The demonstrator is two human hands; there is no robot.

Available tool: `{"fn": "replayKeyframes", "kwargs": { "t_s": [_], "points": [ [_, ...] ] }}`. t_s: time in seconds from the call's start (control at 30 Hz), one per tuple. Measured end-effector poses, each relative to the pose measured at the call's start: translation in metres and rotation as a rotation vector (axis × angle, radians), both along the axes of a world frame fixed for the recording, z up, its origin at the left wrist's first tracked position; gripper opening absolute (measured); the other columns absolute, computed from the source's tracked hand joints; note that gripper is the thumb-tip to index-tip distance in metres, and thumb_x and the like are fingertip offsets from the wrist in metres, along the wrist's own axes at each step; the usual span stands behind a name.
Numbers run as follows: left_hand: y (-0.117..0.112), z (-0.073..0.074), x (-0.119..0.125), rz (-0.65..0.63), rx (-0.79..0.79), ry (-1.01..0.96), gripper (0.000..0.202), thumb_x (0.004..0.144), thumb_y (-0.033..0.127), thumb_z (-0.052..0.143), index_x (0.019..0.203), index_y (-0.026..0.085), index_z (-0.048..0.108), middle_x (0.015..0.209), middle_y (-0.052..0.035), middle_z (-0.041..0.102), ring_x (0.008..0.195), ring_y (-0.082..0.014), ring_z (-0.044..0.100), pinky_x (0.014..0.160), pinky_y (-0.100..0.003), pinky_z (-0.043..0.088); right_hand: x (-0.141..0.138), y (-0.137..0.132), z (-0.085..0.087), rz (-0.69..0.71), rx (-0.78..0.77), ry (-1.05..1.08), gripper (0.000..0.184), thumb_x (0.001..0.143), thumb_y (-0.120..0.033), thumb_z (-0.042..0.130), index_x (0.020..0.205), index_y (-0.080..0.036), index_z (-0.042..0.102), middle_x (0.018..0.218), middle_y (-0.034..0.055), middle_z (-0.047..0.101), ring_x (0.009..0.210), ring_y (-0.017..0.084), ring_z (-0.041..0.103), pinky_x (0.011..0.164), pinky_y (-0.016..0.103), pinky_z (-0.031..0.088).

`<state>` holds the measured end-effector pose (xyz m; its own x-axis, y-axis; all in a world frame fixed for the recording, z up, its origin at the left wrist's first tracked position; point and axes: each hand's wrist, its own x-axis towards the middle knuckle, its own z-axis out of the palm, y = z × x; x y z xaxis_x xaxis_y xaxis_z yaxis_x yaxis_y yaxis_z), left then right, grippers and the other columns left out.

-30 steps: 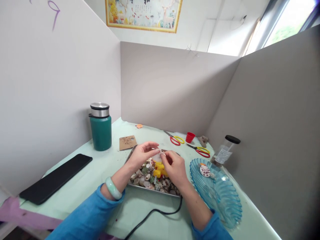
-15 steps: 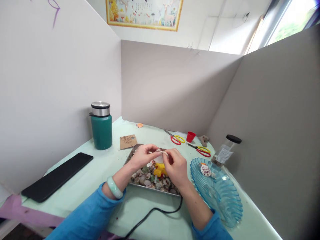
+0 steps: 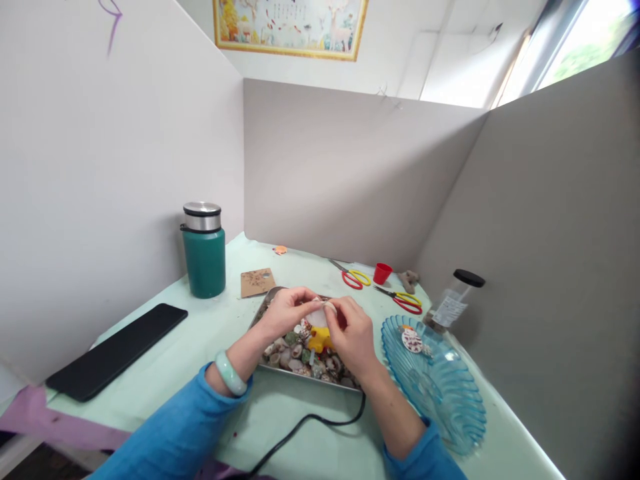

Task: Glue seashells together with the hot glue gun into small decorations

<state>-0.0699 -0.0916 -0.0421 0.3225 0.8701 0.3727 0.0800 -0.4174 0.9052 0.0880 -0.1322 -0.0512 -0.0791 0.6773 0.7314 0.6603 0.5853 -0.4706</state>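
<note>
Both my hands are raised over a metal tray (image 3: 260, 312) filled with several shells and stones. My left hand (image 3: 286, 312) and my right hand (image 3: 351, 332) meet at the fingertips, pinching a pale white shell (image 3: 318, 315) between them. A yellow glue gun (image 3: 320, 340) lies in the tray just under the shell, and its black cord (image 3: 305, 427) runs toward me. A blue glass dish (image 3: 440, 393) with a speckled shell (image 3: 412, 341) in it lies to the right of my right hand.
A green flask (image 3: 203, 251) and a brown card (image 3: 257, 283) stand at the back left, a black phone (image 3: 116, 351) at the left. Two scissors (image 3: 354, 276) (image 3: 404, 301), a red cup (image 3: 382, 273) and a black-capped jar (image 3: 456, 296) lie at the back right. Grey partitions wall the table in.
My hands have stayed over the tray, fingertips working the white shell slightly. The view has shifted a little; nothing else moved.
</note>
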Motion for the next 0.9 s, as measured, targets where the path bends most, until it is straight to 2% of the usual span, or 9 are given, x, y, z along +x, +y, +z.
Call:
{"fn": "replayKeyframes", "kwargs": {
  "t_s": [0.17,0.37,0.47,0.9],
  "points": [
    [0.0021,-0.0021,0.0008,0.025,-0.041,-0.085,0.027,0.073,0.04,0.064,0.079,0.013,0.065,0.07,-0.0013,0.063,0.062,-0.0113,0.053,0.059,-0.021,0.042,-0.0002,0.0001,-0.0012,-0.004,-0.012,0.003,0.014,0.087,-0.026,0.048,0.092,-0.018,0.059,0.078,0.0023,0.061,0.062,0.013,0.051,0.061,0.025,0.039],
    [0.0006,0.0012,0.002,-0.016,-0.109,-0.105,0.026,0.07,0.036,0.067,0.082,0.012,0.066,0.075,-0.003,0.066,0.066,-0.0126,0.056,0.062,-0.022,0.044,0.0022,0.0011,-0.0044,-0.025,-0.013,0.045,0.017,0.086,-0.026,0.047,0.094,-0.018,0.059,0.083,0.0033,0.064,0.066,0.013,0.055,0.063,0.024,0.042],
    [-0.0004,0.0025,0.002,-0.035,-0.103,-0.096,0.028,0.069,0.035,0.068,0.085,0.012,0.065,0.079,-0.0038,0.067,0.069,-0.0133,0.057,0.064,-0.023,0.044,0.0025,0.0015,-0.0048,-0.032,-0.02,0.043,0.017,0.086,-0.026,0.046,0.095,-0.018,0.059,0.083,0.0033,0.064,0.065,0.013,0.055,0.063,0.024,0.042],
    [-0.0014,0.0034,0.0021,-0.013,-0.072,-0.089,0.024,0.071,0.035,0.066,0.08,0.012,0.065,0.072,-0.003,0.065,0.064,-0.0125,0.056,0.06,-0.022,0.043,0.0013,0.0006,-0.004,-0.015,-0.026,0.028,0.014,0.087,-0.024,0.047,0.094,-0.018,0.057,0.082,0.003,0.063,0.068,0.014,0.055,0.065,0.024,0.041]
  ]
}}
